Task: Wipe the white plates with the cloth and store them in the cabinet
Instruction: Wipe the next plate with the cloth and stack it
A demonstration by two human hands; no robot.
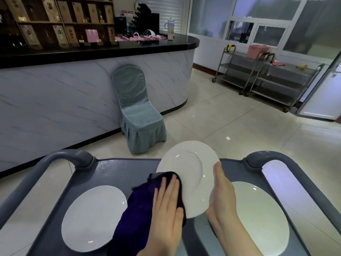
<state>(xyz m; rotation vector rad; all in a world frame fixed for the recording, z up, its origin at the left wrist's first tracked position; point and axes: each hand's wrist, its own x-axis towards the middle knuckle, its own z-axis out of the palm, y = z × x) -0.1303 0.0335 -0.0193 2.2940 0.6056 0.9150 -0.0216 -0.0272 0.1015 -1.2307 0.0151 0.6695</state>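
Counter (73, 89): I see it far left, marble front and dark top.
Left plate (94, 218): white, lying flat on the grey cart (118, 170), just beside the cloth.
Cloth (136, 206): dark purple, bunched. Its upper end is pressed against the lifted plate's lower-left face and the rest hangs down to the cart.
Chair (138, 115): blue-grey cover, standing against the counter beyond the cart.
Left hand (166, 206): flat on the cloth, fingers straight and pressed together.
Lifted plate (190, 169): white, tilted up above the cart, between my two hands.
Right hand (221, 193): grips the lifted plate's right rim with the thumb laid along the front. I cannot tell how the fingers behind it lie.
Right plate (262, 218): white, flat on the cart, partly under the right wrist.
Steel trolleys (267, 80): far right, by the windows.
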